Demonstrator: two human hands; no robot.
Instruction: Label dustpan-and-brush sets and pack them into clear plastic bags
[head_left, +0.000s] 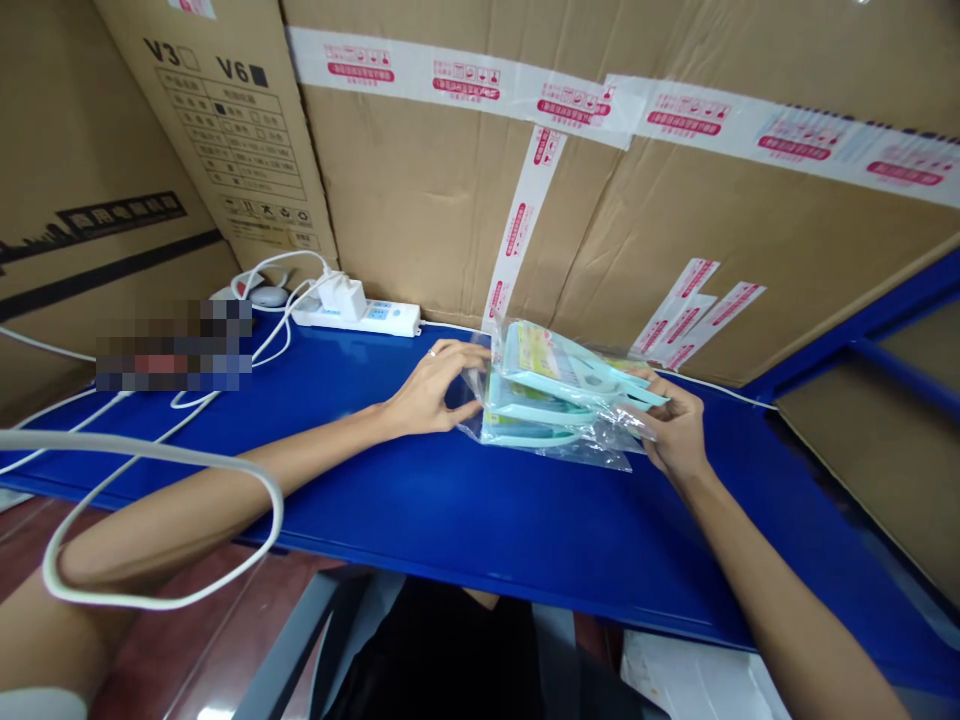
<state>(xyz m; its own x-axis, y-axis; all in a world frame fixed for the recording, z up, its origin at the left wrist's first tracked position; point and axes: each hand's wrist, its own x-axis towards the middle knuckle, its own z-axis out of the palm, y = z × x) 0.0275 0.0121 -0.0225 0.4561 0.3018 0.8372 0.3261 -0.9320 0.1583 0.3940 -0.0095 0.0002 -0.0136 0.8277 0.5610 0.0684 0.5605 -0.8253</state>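
Note:
Several light-blue packs in clear plastic wrap (547, 385) form an uneven stack over the blue table, with a yellow-green printed label showing on the top one. My right hand (675, 420) grips the stack at its right end, fingers partly hidden by the crinkled plastic. At the left end is my left hand (439, 388), a ring on one finger, its thumb and fingers apart and touching the edge of the wrapping.
A white power strip (386, 317) with a plugged-in adapter lies at the back left. White cables cross the left side, one looping over my left forearm. Taped cardboard (420, 190) rises behind the blue table (450, 520). A pixelated patch covers something at left.

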